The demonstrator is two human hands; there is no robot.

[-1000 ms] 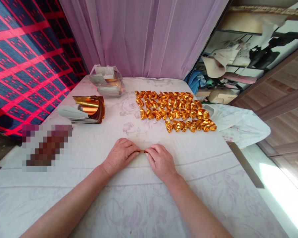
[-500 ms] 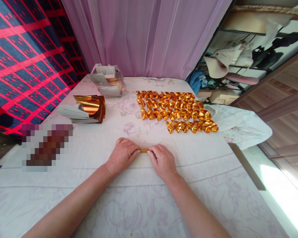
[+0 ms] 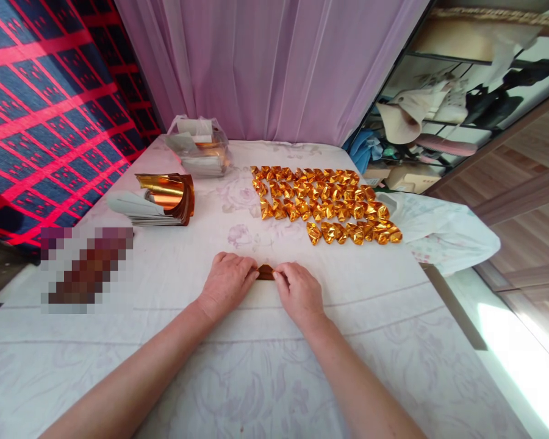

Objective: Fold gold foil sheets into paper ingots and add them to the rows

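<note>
Between my hands, near the middle of the table, is a small piece of folded gold foil paper (image 3: 266, 273), brown-gold with a raised, peaked upper edge. My left hand (image 3: 229, 281) pinches its left end between thumb and fingers. On the other end, my right hand (image 3: 300, 291) has a similar pinch. Several rows of folded gold foil pieces (image 3: 329, 211) lie beyond my hands to the right. To the left stands a bent stack of foil paper sheets (image 3: 169, 194), gold on one face and pale on the other.
A clear plastic bag (image 3: 199, 149) with more paper sits at the back left. The flowered white tablecloth (image 3: 238, 384) covers the table. A pale cloth (image 3: 448, 235) hangs at the right edge, near a shelf (image 3: 439, 128). A blurred patch (image 3: 89, 268) lies left.
The folded foil paper has gone from a narrow flat strip to a taller shape with a peaked top. Both hands keep their pinch and have barely moved.
</note>
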